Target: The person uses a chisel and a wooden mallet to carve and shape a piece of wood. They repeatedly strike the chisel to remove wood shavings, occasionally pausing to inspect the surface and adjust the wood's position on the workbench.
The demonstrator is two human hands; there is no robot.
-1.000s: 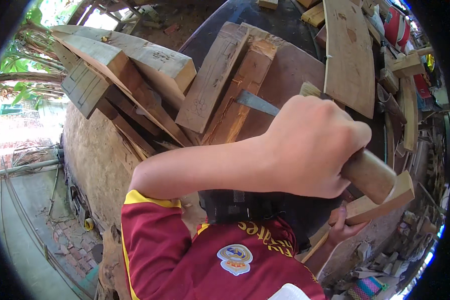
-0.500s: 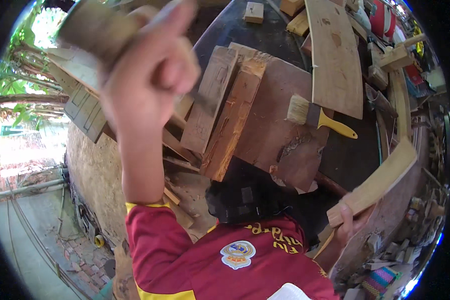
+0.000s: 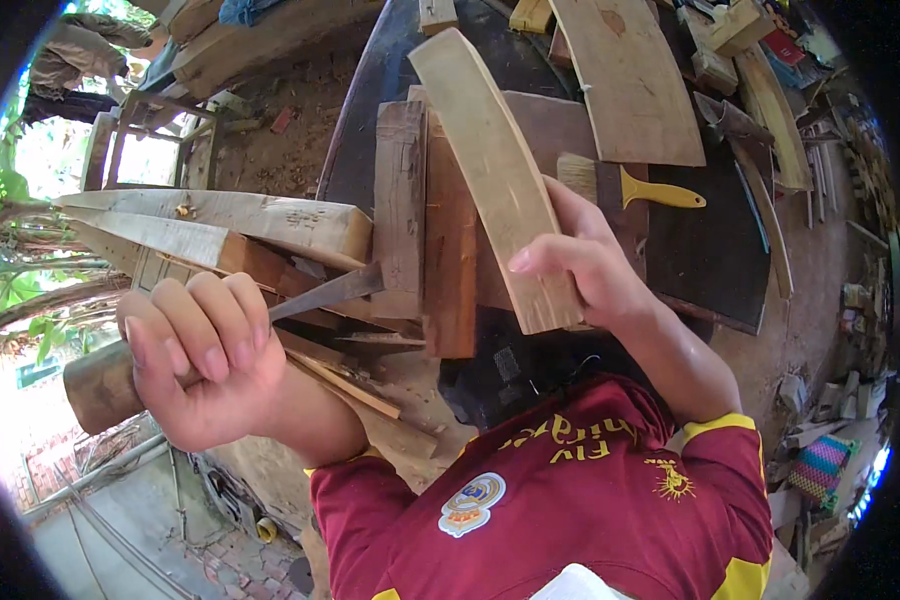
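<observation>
My left hand (image 3: 210, 355) is closed around the thick round wooden handle of a chisel (image 3: 335, 290). Its metal blade points right and ends over the side of a worn wood block (image 3: 400, 215). In my right hand (image 3: 590, 255) is a gently curved, pale wooden slat (image 3: 490, 170), gripped near its lower end with the thumb on its face. The slat tilts up over a reddish-brown grooved timber (image 3: 450, 260). Just behind my right hand lies a flat paintbrush (image 3: 640, 185) with a yellow handle, its bristles partly hidden.
A dark bench top (image 3: 710, 240) bears a wide curved board (image 3: 630, 85) and several wood offcuts. Long pale beams (image 3: 260, 220) stick out at the left. Scrap wood and a colourful woven item (image 3: 820, 465) are at the right. A wooden frame (image 3: 150, 140) stands behind.
My left hand has come down from high up, with the chisel blade showing now. My right hand has raised the slat from the lower right to the middle, over the bench.
</observation>
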